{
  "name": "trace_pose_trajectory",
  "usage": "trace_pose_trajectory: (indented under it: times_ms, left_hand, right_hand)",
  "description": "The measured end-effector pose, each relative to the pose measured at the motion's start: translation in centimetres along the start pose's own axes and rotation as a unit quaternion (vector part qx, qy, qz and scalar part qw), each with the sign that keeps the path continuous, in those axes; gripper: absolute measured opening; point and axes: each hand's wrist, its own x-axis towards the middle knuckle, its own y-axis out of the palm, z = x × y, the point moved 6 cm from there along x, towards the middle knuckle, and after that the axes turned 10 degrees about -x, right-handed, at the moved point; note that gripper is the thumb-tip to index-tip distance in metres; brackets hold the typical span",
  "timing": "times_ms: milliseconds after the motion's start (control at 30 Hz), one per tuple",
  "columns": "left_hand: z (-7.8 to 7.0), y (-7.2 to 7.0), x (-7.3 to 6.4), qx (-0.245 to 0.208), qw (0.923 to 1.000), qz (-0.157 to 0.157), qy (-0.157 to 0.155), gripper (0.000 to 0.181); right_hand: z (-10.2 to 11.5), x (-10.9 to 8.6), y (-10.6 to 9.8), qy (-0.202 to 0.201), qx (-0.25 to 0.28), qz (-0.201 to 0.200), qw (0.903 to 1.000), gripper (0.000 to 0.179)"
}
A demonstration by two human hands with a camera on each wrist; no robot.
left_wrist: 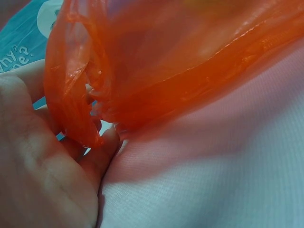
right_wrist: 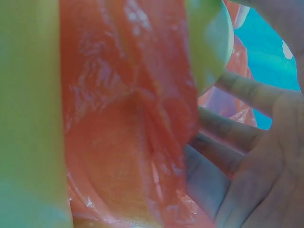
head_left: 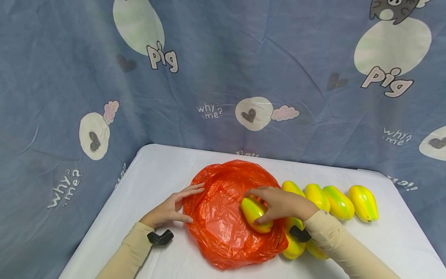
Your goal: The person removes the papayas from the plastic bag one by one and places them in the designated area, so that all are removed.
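A red plastic bag (head_left: pixel 226 221) lies on the white table with its mouth spread open upward. My right hand (head_left: pixel 278 203) grips a yellow-green papaya (head_left: pixel 256 215) over the right part of the bag's mouth. The right wrist view shows the red film (right_wrist: pixel 128 118) close by the right hand (right_wrist: pixel 266 156). At the bag's left rim, my left hand (head_left: pixel 170 209) touches the film, thumb and fingers spread apart. In the left wrist view, folds of the bag (left_wrist: pixel 71 85) hang in front of some of the left hand's fingers.
Right of the bag, several papayas stand on the table, among them one at the far right (head_left: pixel 363 203) and one near the front (head_left: pixel 294 246), partly behind my right wrist. A blue printed curtain (head_left: pixel 223 77) hangs behind the white table (head_left: pixel 167 162).
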Motion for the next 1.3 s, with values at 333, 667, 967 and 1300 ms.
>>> trace_pose_trajectory:
  times_ms: [333, 667, 967, 1300]
  left_hand:
    - [0.2, -0.1, 0.0, 0.008, 1.0, 0.0, 0.001, 0.087]
    - [0.1, -0.1, 0.0, 0.008, 1.0, 0.001, 0.001, 0.087]
    - [0.3, -0.1, 0.0, 0.007, 1.0, 0.002, 0.003, 0.087]
    - [0.0, 0.0, 0.0, 0.002, 1.0, 0.001, 0.0, 0.087]
  right_hand:
    - [-0.1, -0.3, -0.3, 0.016, 0.024, 0.0, 0.9996, 0.075]
    - [-0.1, -1.1, -1.2, -0.002, 0.036, -0.038, 0.9986, 0.075]
    - [-0.4, -2.4, -2.1, 0.001, 0.037, -0.098, 0.9945, 0.078]
    - [-1.1, -4.4, -2.6, 0.011, 0.162, -0.144, 0.9762, 0.08]
